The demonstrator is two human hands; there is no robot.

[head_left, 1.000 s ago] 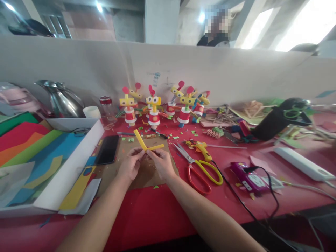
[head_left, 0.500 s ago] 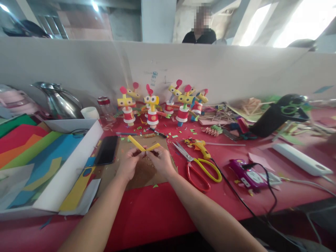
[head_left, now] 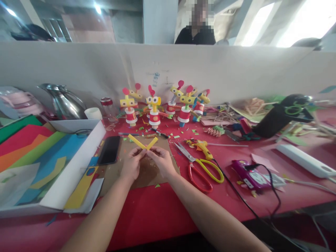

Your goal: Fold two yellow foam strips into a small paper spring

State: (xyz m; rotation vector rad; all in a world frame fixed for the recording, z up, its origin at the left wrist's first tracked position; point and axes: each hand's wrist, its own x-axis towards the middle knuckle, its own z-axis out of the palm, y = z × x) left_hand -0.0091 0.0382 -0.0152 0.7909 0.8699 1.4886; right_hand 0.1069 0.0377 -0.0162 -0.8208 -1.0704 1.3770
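A yellow paper strip (head_left: 137, 141) is pinched between my two hands above a brown board (head_left: 151, 173); its two arms spread upward in a V, and the fingers hide the point where they meet. My left hand (head_left: 132, 163) is closed on the strip from the left. From the other side, my right hand (head_left: 162, 161) grips it with thumb and fingers, the fingertips of both hands touching. Right of the board lie scissors (head_left: 193, 161) with one red and one yellow handle, blades open. Beyond them rests a yellow glue gun (head_left: 203, 148).
Several paper-cup figures (head_left: 154, 117) stand at the back before a white partition (head_left: 86, 66). Left are a phone (head_left: 109, 149) and a white box (head_left: 69, 171) of coloured paper. A purple power socket (head_left: 250, 176) with cords and a black container (head_left: 273, 119) are on the right.
The right arm of the yellow strip has swung more upright, making the V narrower. My hands stay together over the board. The whole view has shifted slightly.
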